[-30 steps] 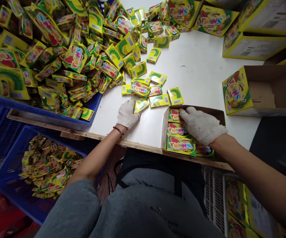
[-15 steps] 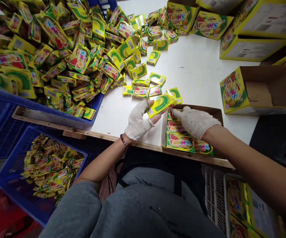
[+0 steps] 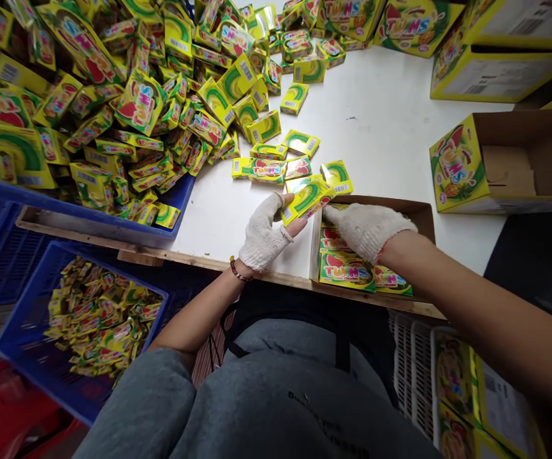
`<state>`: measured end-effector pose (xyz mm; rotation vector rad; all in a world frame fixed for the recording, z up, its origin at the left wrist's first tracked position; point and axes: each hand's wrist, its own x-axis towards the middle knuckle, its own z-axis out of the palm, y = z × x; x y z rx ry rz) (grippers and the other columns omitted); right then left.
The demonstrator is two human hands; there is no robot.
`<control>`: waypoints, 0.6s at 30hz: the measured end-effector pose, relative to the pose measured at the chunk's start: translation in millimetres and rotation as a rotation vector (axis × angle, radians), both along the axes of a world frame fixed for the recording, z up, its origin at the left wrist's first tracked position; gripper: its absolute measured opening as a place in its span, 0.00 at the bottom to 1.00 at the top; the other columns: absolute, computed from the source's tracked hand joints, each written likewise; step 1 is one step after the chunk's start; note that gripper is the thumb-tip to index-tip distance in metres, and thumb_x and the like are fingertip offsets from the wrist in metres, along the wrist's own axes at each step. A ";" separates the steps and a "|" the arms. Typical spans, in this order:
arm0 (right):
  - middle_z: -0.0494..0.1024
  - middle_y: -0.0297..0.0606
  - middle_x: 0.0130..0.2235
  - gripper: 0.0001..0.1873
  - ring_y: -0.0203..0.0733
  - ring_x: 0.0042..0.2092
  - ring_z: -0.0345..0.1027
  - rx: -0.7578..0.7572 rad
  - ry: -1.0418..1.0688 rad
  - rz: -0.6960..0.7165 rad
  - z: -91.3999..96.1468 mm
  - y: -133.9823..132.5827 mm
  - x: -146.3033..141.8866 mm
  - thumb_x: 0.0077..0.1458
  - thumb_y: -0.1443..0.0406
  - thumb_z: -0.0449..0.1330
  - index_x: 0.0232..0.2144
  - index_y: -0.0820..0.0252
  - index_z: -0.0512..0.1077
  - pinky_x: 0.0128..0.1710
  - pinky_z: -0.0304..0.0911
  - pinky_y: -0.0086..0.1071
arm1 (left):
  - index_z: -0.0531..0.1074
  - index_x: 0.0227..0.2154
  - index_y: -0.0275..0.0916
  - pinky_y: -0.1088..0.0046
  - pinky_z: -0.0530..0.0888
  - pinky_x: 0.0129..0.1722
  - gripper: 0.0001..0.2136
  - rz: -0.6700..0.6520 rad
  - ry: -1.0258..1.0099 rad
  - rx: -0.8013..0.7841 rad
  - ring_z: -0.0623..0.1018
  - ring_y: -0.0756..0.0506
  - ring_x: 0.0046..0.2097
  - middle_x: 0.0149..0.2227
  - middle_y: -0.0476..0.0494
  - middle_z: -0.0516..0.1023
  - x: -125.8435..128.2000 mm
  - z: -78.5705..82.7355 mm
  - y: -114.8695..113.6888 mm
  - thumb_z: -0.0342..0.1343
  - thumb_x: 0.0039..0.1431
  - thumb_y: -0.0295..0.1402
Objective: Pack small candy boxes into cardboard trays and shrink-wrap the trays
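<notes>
one white bench [image 3: 381, 127] spans the middle of the frame. two blue crates sit at the left: the upper crate [image 3: 65, 207], heaped with more yellow-green packs than i can count, and the lower crate [image 3: 22, 347], with a jumble of smaller-looking ones. at least five cartons [image 3: 414, 29] crowd the upper right. two more stand open: the far carton [image 3: 457, 166] toward the right edge, and the near carton [image 3: 424, 220] right of centre, at least four packs showing inside. two gloved hands: the right hand [image 3: 371, 231] reaches into the near carton, fingertips partly hidden, so i cannot tell whether they grip anything. the left hand [image 3: 264, 236], near the centre, has thumb and fingers clamped on one tilted pack [image 3: 308, 199], just left of the near carton. i count seven loose packs [image 3: 337, 177] clustered just beyond. one beaded bracelet [image 3: 241, 271] circles the left wrist.
</notes>
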<state>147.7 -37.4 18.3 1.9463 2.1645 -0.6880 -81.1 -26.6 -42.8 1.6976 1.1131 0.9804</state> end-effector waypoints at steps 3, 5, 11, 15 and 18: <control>0.85 0.62 0.54 0.27 0.65 0.53 0.83 -0.154 -0.150 0.089 9.9 0.3 -12.4 0.70 0.64 0.60 0.69 0.57 0.74 0.50 0.77 0.53 | 0.78 0.58 0.37 0.56 0.83 0.55 0.35 0.006 0.005 -0.011 0.84 0.38 0.52 0.54 0.33 0.85 0.3 -4.8 1.3 0.69 0.61 0.61; 0.84 0.64 0.56 0.27 0.64 0.55 0.83 -0.184 -0.214 0.089 19.0 1.3 -23.4 0.72 0.64 0.57 0.70 0.59 0.73 0.51 0.78 0.52 | 0.77 0.58 0.37 0.57 0.83 0.55 0.35 0.009 0.001 -0.012 0.85 0.38 0.51 0.53 0.35 0.85 2.0 -6.7 3.1 0.69 0.61 0.61; 0.82 0.65 0.60 0.26 0.67 0.60 0.81 -0.262 -0.243 0.170 30.2 0.4 -27.4 0.75 0.63 0.53 0.70 0.63 0.70 0.56 0.75 0.54 | 0.76 0.60 0.36 0.57 0.85 0.54 0.34 -0.016 -0.020 0.043 0.85 0.38 0.52 0.55 0.32 0.85 4.8 -4.6 0.1 0.67 0.64 0.60; 0.79 0.67 0.59 0.27 0.67 0.58 0.81 -0.263 -0.279 0.171 22.9 -5.0 -20.0 0.75 0.63 0.50 0.70 0.62 0.71 0.52 0.75 0.52 | 0.75 0.62 0.41 0.54 0.84 0.59 0.29 0.019 0.043 0.201 0.85 0.37 0.56 0.57 0.36 0.84 2.6 -7.3 -5.3 0.67 0.67 0.55; 0.79 0.64 0.59 0.27 0.65 0.56 0.81 -0.231 -0.272 0.193 19.8 -4.8 -10.6 0.74 0.65 0.52 0.69 0.59 0.74 0.51 0.75 0.50 | 0.72 0.67 0.44 0.53 0.81 0.65 0.30 0.056 0.119 0.416 0.82 0.35 0.62 0.62 0.36 0.81 4.8 -8.6 -3.3 0.67 0.68 0.51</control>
